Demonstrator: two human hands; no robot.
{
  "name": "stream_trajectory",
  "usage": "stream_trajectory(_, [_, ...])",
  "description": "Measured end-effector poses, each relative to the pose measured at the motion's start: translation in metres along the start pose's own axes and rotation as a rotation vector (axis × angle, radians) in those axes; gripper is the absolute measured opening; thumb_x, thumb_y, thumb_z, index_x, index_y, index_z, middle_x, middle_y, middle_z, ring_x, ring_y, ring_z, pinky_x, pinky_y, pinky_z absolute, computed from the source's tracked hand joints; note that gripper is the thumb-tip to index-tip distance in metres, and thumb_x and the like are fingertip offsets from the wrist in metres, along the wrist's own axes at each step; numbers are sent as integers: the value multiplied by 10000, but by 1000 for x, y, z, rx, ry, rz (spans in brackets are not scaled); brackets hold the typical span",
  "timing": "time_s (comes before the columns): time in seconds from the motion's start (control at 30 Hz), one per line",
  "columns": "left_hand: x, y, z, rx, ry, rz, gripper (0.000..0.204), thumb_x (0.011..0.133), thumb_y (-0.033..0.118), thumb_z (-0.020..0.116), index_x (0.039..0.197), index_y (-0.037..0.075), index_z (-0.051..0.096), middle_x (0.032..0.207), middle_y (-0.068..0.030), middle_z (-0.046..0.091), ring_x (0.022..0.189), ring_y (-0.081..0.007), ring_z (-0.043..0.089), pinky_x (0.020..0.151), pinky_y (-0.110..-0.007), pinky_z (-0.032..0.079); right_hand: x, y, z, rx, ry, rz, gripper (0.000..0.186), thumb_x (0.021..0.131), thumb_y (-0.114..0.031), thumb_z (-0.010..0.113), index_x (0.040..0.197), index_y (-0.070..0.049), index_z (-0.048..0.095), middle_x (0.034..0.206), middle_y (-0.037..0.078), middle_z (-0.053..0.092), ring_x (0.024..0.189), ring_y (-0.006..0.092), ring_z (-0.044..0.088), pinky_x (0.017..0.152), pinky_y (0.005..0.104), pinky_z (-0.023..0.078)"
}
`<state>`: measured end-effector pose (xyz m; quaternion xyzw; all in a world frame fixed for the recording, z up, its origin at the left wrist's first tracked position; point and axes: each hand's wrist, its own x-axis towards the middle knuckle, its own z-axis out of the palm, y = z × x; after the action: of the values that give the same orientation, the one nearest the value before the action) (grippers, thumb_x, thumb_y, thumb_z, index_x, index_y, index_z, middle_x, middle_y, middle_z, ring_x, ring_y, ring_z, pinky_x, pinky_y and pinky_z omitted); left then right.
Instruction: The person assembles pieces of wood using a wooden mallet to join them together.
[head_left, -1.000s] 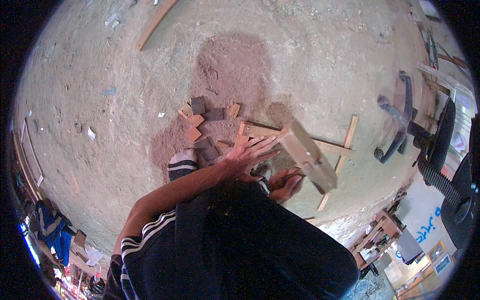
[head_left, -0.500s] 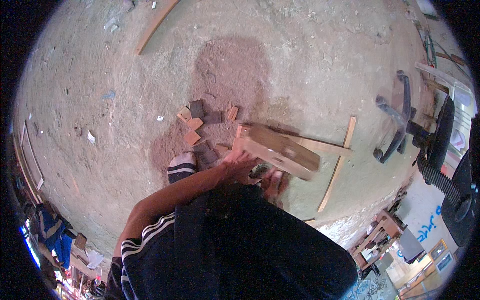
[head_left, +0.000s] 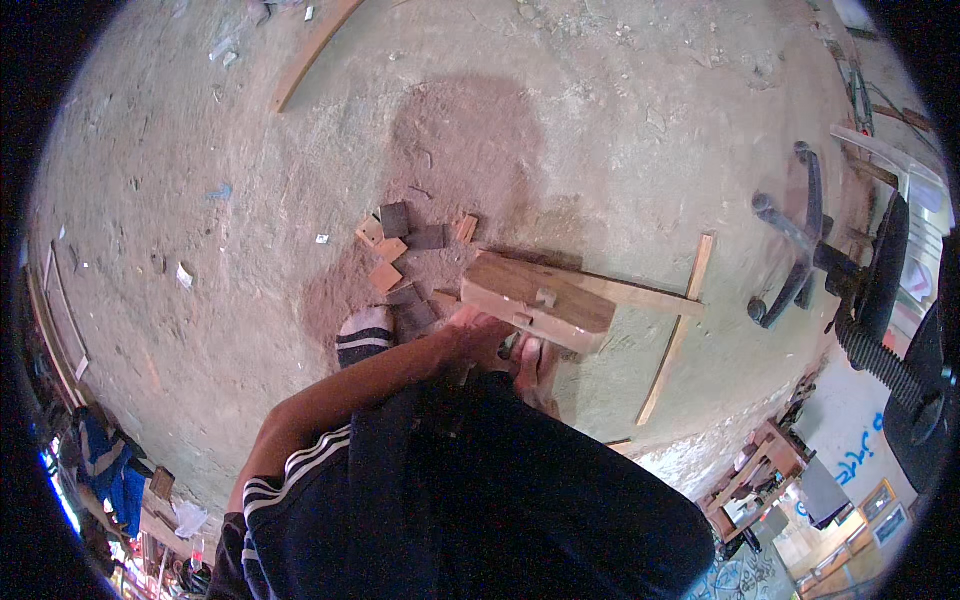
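My right hand (head_left: 533, 370) grips a wooden mallet at its handle, below the large block head (head_left: 535, 300), which lies slanted over my left hand (head_left: 465, 330). My left hand is by the near end of a light wooden batten frame (head_left: 640, 295); its fingers are hidden under the mallet head, so I cannot tell what they hold. Small square orange (head_left: 385, 276) and dark grey (head_left: 393, 220) wooden pieces, several of them, lie on the dusty floor left of the mallet, beside a striped sock-covered foot (head_left: 362, 340).
A long wooden strip (head_left: 310, 65) lies at the upper left on the concrete floor (head_left: 200, 130). A black wheeled chair base (head_left: 810, 240) and a corrugated post (head_left: 865, 355) stand at the right. A cluttered wooden shelf (head_left: 760, 470) is at lower right, blue cloth (head_left: 125, 480) at lower left.
The mallet head has swung down and left from a steep tilt to a flatter position over my left hand. My right hand has moved left with it.
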<state>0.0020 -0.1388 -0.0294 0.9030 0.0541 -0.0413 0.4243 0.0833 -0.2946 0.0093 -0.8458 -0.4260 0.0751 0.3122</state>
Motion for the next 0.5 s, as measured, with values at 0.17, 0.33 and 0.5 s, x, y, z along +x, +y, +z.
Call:
stream_trajectory(0.17, [14, -5, -5, -11, 597, 329, 959, 684, 622, 711, 1423, 52, 490, 1440, -170, 478, 1396, -318, 396, 1186, -451, 291, 13, -15, 3, 1122, 263, 448, 421, 1001, -492, 579, 1017, -87, 463, 648, 23, 478, 451, 102, 366, 396, 284, 299])
stream_trajectory(0.33, [-6, 0, 8, 437, 195, 100, 918, 695, 581, 723, 1410, 50, 500, 1447, -154, 468, 1420, -310, 361, 1216, -452, 245, 11, -26, -7, 887, 98, 560, 400, 1023, -495, 528, 1011, -101, 465, 660, 25, 459, 464, 112, 358, 390, 291, 302])
stream_trajectory(0.5, [-4, -6, 26, 302, 376, 169, 871, 692, 542, 726, 1393, 67, 525, 1439, -154, 476, 1416, -326, 362, 1211, -456, 251, -3, -14, -14, 935, 89, 618, 317, 1058, -392, 498, 1015, -78, 493, 771, 47, 509, 648, 127, 458, 520, 325, 407])
